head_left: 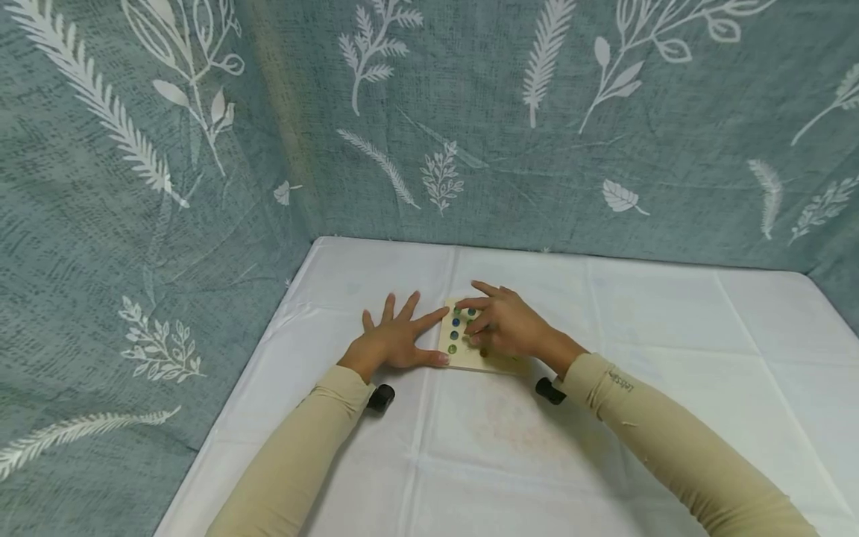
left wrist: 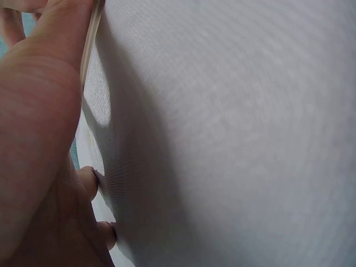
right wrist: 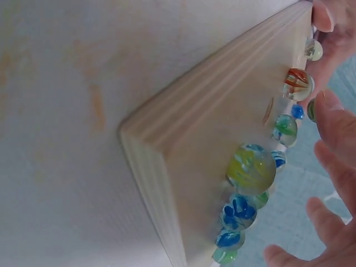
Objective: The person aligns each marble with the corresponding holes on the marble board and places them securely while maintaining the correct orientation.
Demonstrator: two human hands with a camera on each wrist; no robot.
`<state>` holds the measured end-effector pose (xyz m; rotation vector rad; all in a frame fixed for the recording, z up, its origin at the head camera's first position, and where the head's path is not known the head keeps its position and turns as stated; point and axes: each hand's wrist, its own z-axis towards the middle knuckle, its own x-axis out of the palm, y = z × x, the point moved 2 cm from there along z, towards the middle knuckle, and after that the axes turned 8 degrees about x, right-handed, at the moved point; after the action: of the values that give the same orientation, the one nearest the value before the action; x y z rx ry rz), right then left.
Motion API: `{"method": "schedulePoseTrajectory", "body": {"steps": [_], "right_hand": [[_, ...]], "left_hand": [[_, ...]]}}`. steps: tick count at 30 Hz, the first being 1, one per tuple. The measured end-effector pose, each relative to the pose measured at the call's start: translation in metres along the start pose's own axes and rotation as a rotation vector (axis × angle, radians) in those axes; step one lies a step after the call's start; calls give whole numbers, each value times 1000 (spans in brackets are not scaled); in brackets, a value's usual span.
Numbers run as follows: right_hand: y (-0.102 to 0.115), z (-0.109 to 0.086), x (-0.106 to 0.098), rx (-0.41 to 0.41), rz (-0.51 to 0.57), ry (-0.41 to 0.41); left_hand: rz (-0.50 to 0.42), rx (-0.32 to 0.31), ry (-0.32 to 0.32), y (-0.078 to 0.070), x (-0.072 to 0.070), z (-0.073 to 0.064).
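A pale wooden board lies on the white-covered table, with glass marbles standing in rows on it. My left hand is spread flat at its left side, thumb and index fingertip right at the board's edge. Over the board, my right hand reaches in from the right. In the right wrist view its fingertips pinch a small green marble, partly hidden by a finger, just above the others. Nearby on the board are a yellow-green marble, a blue-patterned marble and an orange-streaked marble.
The white tablecloth has fold creases and a faint orange stain in front of the board. Grey-green curtains with white leaf prints hang behind and to the left. A black wrist device sits under the left forearm, another under the right.
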<state>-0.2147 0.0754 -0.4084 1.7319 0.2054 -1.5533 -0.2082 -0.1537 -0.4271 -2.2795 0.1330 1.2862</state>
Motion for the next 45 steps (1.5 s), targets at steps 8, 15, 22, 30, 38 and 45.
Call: {"method": "schedulePoseTrajectory", "body": {"steps": [8,15,22,30,38,45], "right_hand": [[0,3,5,15,6,7],[0,4,4,50,-10,35],[0,6,6,64,-21,44],[-2,7,10,74,-20,42],[-2,7,9,69,-46,41],[-2,8,10,77,-56,44]], "left_hand": [[4,-3,2,2,2,1],[16,-2,-9,2,1,1],[22,-8,-2,2,2,2],[30,-6,-9,3,3,4],[39,-2,-10,3,2,4],[30,-7,-2,2,1,2]]}}
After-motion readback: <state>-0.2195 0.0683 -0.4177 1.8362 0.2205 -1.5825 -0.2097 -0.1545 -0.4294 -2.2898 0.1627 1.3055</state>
